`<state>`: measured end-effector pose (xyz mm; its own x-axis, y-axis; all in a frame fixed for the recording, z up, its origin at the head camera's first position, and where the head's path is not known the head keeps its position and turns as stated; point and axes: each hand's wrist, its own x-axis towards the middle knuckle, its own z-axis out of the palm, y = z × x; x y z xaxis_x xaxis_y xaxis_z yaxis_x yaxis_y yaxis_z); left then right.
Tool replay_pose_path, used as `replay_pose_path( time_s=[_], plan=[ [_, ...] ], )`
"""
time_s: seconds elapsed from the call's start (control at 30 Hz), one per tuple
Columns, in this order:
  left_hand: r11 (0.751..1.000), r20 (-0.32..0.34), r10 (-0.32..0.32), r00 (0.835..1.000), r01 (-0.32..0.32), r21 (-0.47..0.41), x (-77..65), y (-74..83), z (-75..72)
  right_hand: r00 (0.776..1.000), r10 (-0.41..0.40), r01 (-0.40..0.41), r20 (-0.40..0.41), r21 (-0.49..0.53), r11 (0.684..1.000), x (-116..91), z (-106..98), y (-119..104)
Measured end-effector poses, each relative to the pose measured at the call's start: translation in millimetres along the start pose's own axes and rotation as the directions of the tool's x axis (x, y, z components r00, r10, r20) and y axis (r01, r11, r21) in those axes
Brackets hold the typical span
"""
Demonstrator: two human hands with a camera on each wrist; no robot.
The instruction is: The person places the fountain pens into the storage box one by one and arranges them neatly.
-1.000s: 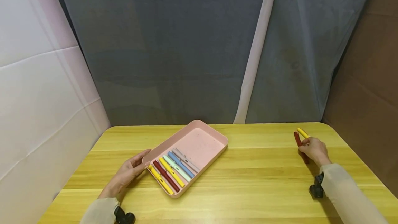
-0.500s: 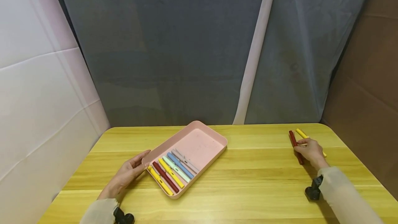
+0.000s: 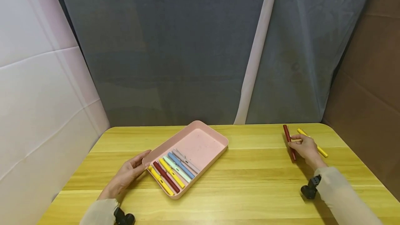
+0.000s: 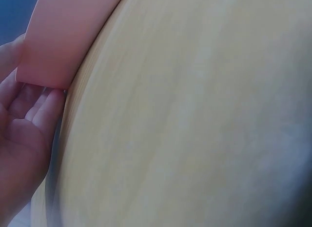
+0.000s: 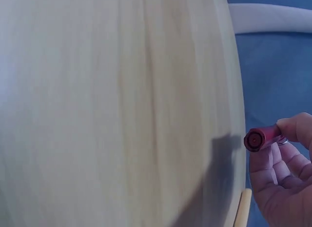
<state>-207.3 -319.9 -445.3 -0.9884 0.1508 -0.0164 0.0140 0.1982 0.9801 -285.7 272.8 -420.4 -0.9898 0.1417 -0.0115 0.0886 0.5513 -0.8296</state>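
My left hand (image 3: 126,173) pinches the near-left corner of a pink tray (image 3: 203,141); the left wrist view has its thumb on the tray wall (image 4: 63,36) and fingers at the underside. Several capped pens lie side by side in the tray's near half: yellow (image 3: 161,182), dark red (image 3: 166,177), yellow, mint green (image 3: 177,169), blue (image 3: 181,165) and greyish pink (image 3: 186,161). At the far right, my right hand (image 3: 307,150) grips another dark red pen (image 3: 285,133) between thumb and fingers, its end facing the camera in the right wrist view. A yellow pen (image 3: 322,151) lies just behind that hand, partly hidden.
The wooden table (image 3: 250,183) spreads between tray and right hand. Grey cloth (image 3: 187,51) hangs behind its far edge, with a pale strip (image 3: 256,55). A white panel (image 3: 47,86) stands left and a brown one (image 3: 368,89) right.
My right hand has moved left with the dark red pen, away from the yellow one, which now shows more of its length on the table. The left hand and tray stay put.
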Motion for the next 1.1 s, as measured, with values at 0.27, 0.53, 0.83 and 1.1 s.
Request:
replay_pose_path(
  time_s=[0.27,0.53,0.83,1.1],
  plan=[
    [1.000,0.000,-0.009,1.000,0.009,-0.011,0.5,0.2,0.1,1.000,-0.023,0.022,0.010,0.044,0.999,-2.3,6.7,-13.6],
    [1.000,0.005,-0.011,1.000,0.011,-0.007,0.6,0.4,-0.1,0.997,-0.071,0.067,0.035,0.097,0.993,-4.8,13.4,-26.2],
    [0.999,0.000,-0.028,1.000,0.028,-0.023,0.6,-0.3,0.0,0.991,-0.120,0.108,0.055,0.184,0.977,-5.6,27.3,-42.0],
    [0.999,0.003,-0.027,1.000,0.027,-0.032,1.0,-0.9,-0.3,0.990,-0.113,0.088,0.089,0.248,0.965,-7.8,39.0,-57.7]
  ],
)
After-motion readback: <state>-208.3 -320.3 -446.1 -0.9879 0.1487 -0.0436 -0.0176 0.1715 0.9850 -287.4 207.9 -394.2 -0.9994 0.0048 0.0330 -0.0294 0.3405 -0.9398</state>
